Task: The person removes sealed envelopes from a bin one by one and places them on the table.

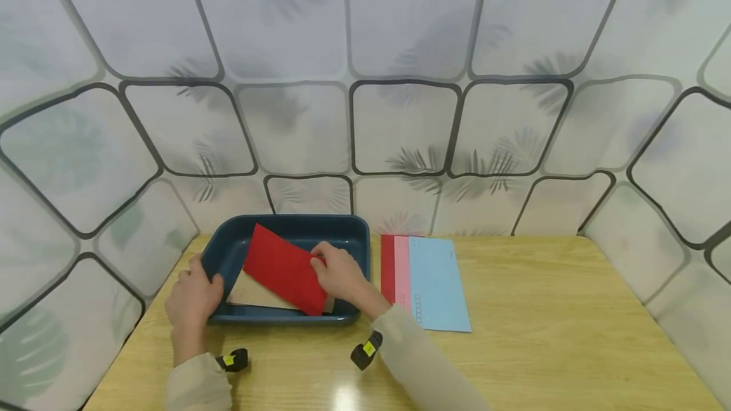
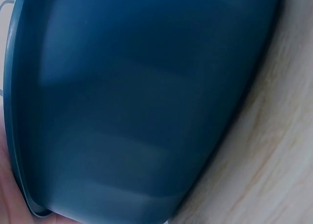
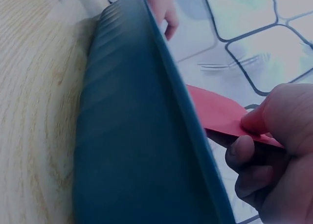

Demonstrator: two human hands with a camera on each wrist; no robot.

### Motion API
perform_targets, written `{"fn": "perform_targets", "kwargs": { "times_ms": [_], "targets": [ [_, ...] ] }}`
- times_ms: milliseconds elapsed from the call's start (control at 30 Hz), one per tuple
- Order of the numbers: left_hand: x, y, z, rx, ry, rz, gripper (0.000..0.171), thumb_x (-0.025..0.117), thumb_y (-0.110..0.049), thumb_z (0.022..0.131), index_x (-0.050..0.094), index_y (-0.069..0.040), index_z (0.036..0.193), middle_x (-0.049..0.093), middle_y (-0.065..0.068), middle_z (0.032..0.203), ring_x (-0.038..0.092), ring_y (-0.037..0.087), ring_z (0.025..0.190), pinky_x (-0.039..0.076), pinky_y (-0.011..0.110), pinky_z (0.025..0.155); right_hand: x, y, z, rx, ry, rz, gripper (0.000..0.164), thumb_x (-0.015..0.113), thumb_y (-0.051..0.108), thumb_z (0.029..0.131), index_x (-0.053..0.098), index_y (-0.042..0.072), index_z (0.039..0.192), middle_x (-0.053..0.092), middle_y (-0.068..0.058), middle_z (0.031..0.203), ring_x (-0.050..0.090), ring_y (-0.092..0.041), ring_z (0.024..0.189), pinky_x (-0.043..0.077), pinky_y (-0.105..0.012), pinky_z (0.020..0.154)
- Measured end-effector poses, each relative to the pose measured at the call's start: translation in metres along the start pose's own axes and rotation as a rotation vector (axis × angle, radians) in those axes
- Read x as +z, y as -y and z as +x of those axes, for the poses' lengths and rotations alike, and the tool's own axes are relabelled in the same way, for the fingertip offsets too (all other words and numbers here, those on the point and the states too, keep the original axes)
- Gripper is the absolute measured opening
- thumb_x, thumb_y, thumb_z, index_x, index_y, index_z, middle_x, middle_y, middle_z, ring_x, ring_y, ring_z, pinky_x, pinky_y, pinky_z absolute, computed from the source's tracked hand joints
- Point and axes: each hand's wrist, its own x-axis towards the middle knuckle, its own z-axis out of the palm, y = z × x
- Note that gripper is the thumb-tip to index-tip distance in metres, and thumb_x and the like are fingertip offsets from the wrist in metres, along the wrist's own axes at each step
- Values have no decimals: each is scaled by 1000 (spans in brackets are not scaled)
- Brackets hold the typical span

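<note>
A dark blue tray (image 1: 285,319) stands at the left of the table. My left hand (image 1: 194,297) grips its left rim, thumb over the edge; only part of that hand (image 2: 7,190) shows in the left wrist view. Inside the tray lies a tan kraft envelope (image 1: 259,293), partly covered by a red envelope (image 1: 282,268). My right hand (image 1: 339,274) pinches the red envelope at its right end between thumb and fingers. The right wrist view shows this red envelope (image 3: 217,111) tilted above the tray wall (image 3: 132,131), the right hand (image 3: 279,150) holding its edge.
Right of the tray, a light blue envelope (image 1: 436,284) overlaps a pink envelope (image 1: 401,271) and another red envelope (image 1: 388,268). They lie flat on the wooden table (image 1: 542,322). A patterned curtain (image 1: 405,125) rises behind the table and along both sides.
</note>
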Motion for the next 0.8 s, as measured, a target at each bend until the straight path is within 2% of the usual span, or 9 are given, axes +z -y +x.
{"fn": "perform_targets", "kwargs": {
  "times_ms": [233,300,500,800],
  "targets": [
    [1,2,0,-5,8,5,63,40,-27,90,16,1,141,42,40,115,46,54,95,41,65,70,-9,-3,-6,-24,-93,71,19,52,15,92,57,5,108,56,-3,69,48,-10,50,44,-27,54],
    [0,2,0,-6,3,5,63,41,-27,90,16,1,141,42,40,114,46,54,95,41,65,70,-12,-4,-7,-22,-108,112,19,52,14,92,56,4,107,57,-5,74,49,-11,50,46,-27,53],
    [0,1,-2,-8,-5,2,62,42,-26,90,18,2,140,42,40,113,46,55,94,41,65,69,-16,-9,-13,55,-101,319,17,52,13,92,51,6,107,61,-10,70,54,-26,39,46,-25,37],
    [-1,-1,-1,-10,10,16,64,41,-27,91,15,2,141,40,40,116,45,55,96,41,65,70,-22,-19,-22,143,-68,607,29,53,12,91,43,-1,115,66,-17,72,62,-25,47,51,-26,41]
  ]
}}
